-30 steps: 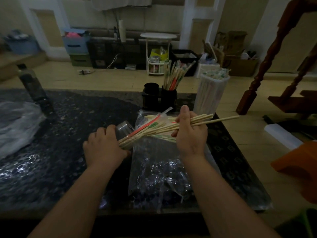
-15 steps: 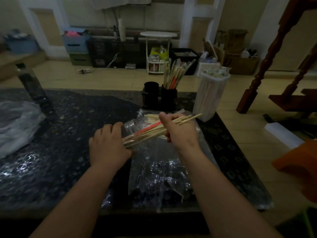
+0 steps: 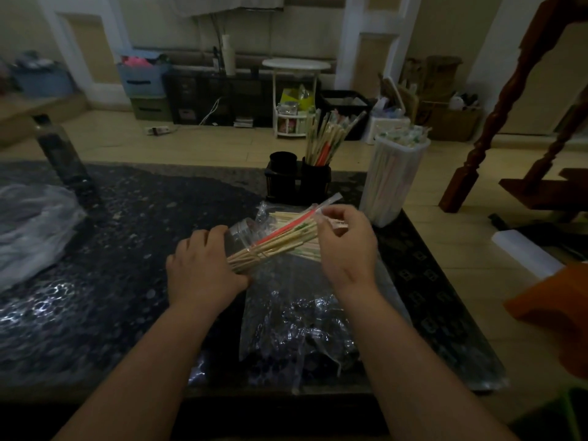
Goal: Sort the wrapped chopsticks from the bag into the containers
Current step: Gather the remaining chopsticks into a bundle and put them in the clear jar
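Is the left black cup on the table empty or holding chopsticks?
Apparently empty: nothing sticks up above the rim of the left black cup, while the right black cup holds wrapped chopsticks. Its dark inside is not visible.

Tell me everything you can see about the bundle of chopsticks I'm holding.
The bundle of chopsticks is a sheaf of pale, wood-coloured sticks in clear wrappers, one wrapper red, a few with green print. It lies slanted, low end toward the left. The left hand grips that low end; the right hand curls its fingers round the upper ends. It is held over the clear plastic bag.
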